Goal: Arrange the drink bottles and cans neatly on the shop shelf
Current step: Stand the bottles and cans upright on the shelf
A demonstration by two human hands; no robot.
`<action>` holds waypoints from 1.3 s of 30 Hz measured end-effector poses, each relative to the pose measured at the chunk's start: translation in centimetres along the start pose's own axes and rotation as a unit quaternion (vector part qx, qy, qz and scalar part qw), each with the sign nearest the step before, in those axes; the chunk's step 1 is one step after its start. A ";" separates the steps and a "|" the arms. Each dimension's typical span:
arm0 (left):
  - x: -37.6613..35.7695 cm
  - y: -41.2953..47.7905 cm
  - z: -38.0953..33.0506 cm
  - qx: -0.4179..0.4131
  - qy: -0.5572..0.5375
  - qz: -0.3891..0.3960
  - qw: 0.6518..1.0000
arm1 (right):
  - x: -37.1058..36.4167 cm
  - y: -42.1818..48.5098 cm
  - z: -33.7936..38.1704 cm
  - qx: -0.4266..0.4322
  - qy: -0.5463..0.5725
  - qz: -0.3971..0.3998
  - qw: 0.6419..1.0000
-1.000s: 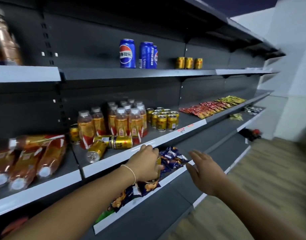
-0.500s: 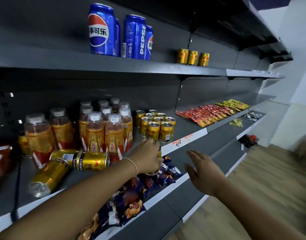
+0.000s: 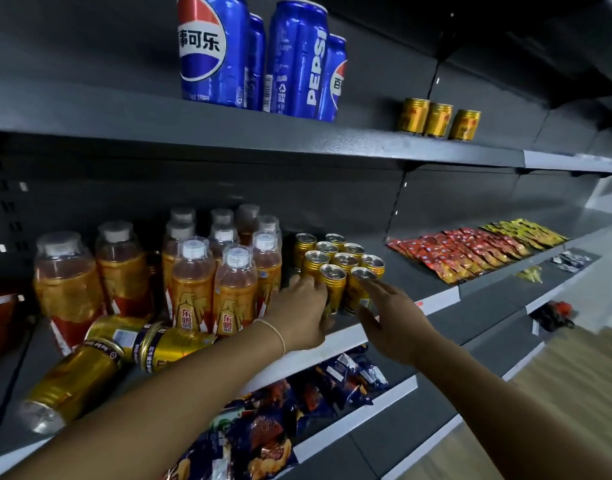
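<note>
The job looks partly done. On the middle shelf [image 3: 401,270] the orange drink bottles [image 3: 224,271] stand upright in a tight block, and just to their right the small gold cans [image 3: 339,259] form neat upright rows. The left hand [image 3: 297,317] is at the front of that block, its grip grasping the front can [image 3: 334,282], which stands at the shelf's front edge, touching or almost touching its neighbours; whether its base is fully down on the shelf I cannot tell. The right hand [image 3: 394,320] has its grip released, with straight fingers [image 3: 375,289] resting against the neighbouring can [image 3: 362,274], probably to steady or square the row. Left to do, by my reading: three larger gold cans [image 3: 148,341] lie toppled on their sides at the front left of the same shelf, and two big bottles [image 3: 68,282] stand apart from the main block. On the shelf above, the blue cola cans [image 3: 256,57] and three gold cans [image 3: 438,119] stand upright, but the two groups are well apart. More toppled stock at the far left edge is too blurred to judge.
</note>
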State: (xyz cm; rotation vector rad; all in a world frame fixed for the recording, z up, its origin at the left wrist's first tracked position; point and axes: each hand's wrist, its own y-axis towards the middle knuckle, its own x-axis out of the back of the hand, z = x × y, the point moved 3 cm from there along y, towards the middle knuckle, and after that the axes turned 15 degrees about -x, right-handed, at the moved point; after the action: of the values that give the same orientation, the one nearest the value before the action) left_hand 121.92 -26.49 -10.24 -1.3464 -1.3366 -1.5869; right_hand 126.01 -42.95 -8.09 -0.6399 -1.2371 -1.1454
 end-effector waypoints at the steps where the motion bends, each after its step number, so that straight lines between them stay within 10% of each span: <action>1: -0.2 0.4 0.2 0.007 0.000 0.000 1.000 | -0.1 0.9 0.1 0.010 0.004 -0.003 1.000; 18: -2.9 9.2 3.3 0.229 0.059 0.038 0.971 | -3.6 19.0 -1.4 0.154 0.040 0.039 0.986; 30: -4.4 9.9 5.2 0.170 0.189 0.063 0.965 | -6.6 24.2 1.4 0.294 0.050 0.103 0.949; 39: -5.7 6.7 1.5 0.229 0.214 -0.105 0.944 | -8.5 25.5 4.2 0.308 0.124 0.268 0.904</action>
State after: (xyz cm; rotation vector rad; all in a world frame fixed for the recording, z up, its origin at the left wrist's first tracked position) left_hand 130.04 -27.54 -13.89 -0.5547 -1.4787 -1.4677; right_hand 148.42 -27.62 -10.08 -0.3020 -1.0305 -0.3217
